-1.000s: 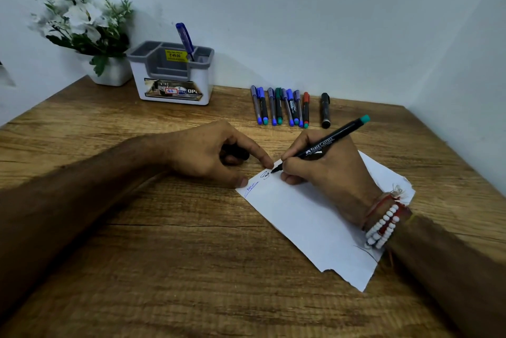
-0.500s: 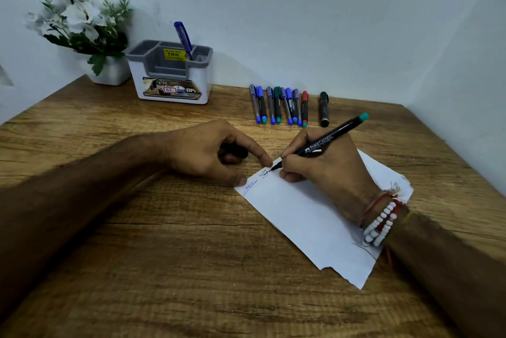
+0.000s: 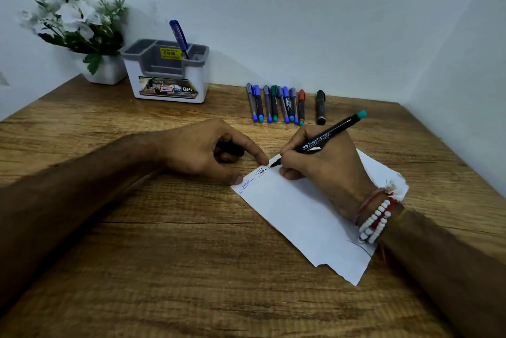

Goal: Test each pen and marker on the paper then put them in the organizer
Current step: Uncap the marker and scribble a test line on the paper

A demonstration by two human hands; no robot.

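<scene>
On a wooden table [image 3: 164, 269] in a white corner, the paper [image 3: 301, 214] is laid. The black marker [image 3: 323, 139] is pinched in the right hand [image 3: 325, 170], tip on the sheet for testing. Just left of that grip, a black cap [image 3: 231, 149] is enclosed by the left hand [image 3: 197, 151], whose forefinger pins the edge. Beyond the grip the remaining pens [image 3: 276, 104] are ranked, and the organizer [image 3: 167, 74] stands further left.

One organizer [image 3: 197, 77] holds one blue pen [image 3: 178, 37]. Beside the organizer: nine pens and markers [image 3: 273, 103], one uncapped marker [image 3: 331, 132], one cap [image 3: 231, 149], one paper [image 3: 301, 217], one flower pot [image 3: 106, 72].
</scene>
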